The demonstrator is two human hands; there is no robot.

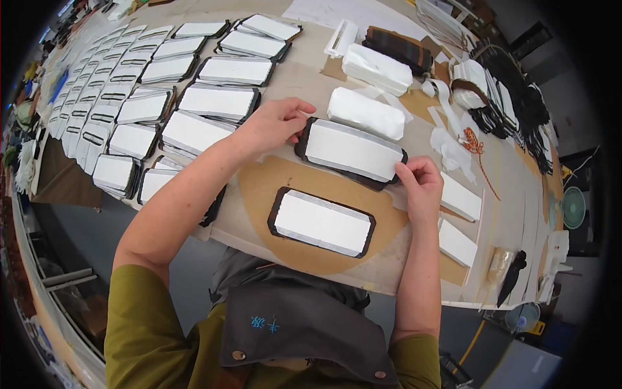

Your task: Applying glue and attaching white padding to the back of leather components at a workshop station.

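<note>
Two stacked pieces lie in front of me, each a white rectangular panel with grey strips along its long sides on black, fabric-like backing. At the farther panel [353, 150], my right hand [421, 185] pinches the right end between thumb and fingers. My left hand [275, 123] is beside that panel's left end, fingers bent and apart, touching or almost touching the black edge. Black layers show beneath the panel. Closer to me, the nearer panel [322, 222] rests flat on a brown board [256, 194], with neither hand on it.
Many similar panels stand in stacked rows [217, 102] on the left of the table. Beyond my hands are white strip stacks [366, 112] and a dark brown bundle [398, 48]. On the right lie white strips [460, 196], an orange cord [473, 141] and black pieces [512, 279].
</note>
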